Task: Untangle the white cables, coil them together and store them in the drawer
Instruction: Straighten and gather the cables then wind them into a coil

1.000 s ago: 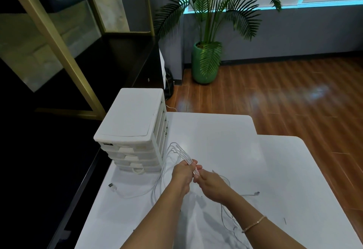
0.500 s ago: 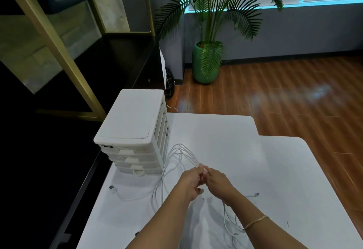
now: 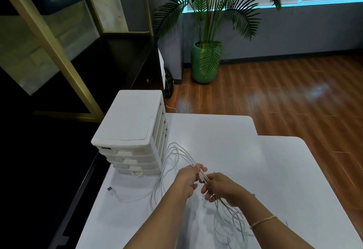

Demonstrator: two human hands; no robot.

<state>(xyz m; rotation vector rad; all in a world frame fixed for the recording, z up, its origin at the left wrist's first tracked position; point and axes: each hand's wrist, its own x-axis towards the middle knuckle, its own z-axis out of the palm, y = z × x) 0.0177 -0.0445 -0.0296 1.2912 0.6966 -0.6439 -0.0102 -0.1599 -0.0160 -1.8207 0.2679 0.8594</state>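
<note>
White table (image 3: 245, 150), drawer unit (image 3: 133, 131) sitting at its left edge. You've got the white cables (image 3: 177, 153) bunched between both fists: left hand (image 3: 186, 180) and right hand (image 3: 223, 187) gripping them just above the tabletop.

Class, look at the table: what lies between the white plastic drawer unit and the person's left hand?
Head view: looping strands of the white cables cross the gap from the left hand toward the white plastic drawer unit.

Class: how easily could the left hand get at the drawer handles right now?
Probably not at once: the left hand grips the cables. The handles face bare table, so nothing else blocks them.
</note>
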